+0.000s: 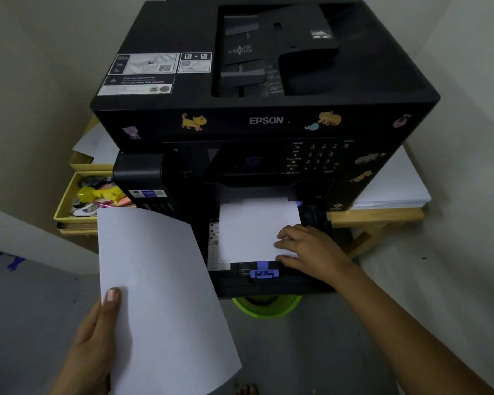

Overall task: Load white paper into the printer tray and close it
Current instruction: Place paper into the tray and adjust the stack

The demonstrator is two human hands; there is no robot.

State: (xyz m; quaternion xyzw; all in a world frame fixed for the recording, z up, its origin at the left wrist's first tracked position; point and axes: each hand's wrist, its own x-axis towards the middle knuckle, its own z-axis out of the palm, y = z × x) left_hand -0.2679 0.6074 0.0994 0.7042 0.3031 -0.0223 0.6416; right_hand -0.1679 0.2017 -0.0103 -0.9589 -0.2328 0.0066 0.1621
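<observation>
Near left: left hand (94, 334) grips a loose sheet (160, 297), thumb on top. Centre: right hand (305, 246), fingers extended flat, presses the paper (254, 229) lying in the pulled-out tray (268, 283). Far: printer (263, 121) on the bench (377, 216); paper stack (397, 186) at right.

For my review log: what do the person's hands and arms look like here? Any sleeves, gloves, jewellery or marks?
Both hands are bare: no gloves, rings or watch visible on the left hand or the right hand. The right forearm is uncovered along its visible length, with no sleeve in frame. The left thumb shows a short, unpainted nail. Little of the left arm is in view.
</observation>
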